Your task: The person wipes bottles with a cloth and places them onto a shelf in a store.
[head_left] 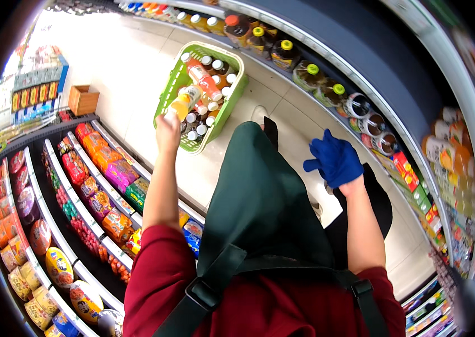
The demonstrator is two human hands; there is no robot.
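Left hand point(168, 132) grips an orange-drink bottle point(183, 101) above the green basket point(232, 95), apparently still well stocked; gloved right hand point(334, 160) hangs open, empty.

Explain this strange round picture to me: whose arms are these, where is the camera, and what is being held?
The camera sits on a person's head and looks down, and its wide lens bends straight edges, hence the round look. The arms coming from the lower edge are the person's own; they wear a red top and a dark green apron. The bare left hand grips an orange bottle above a green basket full of capped bottles on the pale floor. The right hand, in a blue glove, hangs open and holds nothing. Shelves of snack packets run along the left; shelves of bottles curve along the right.
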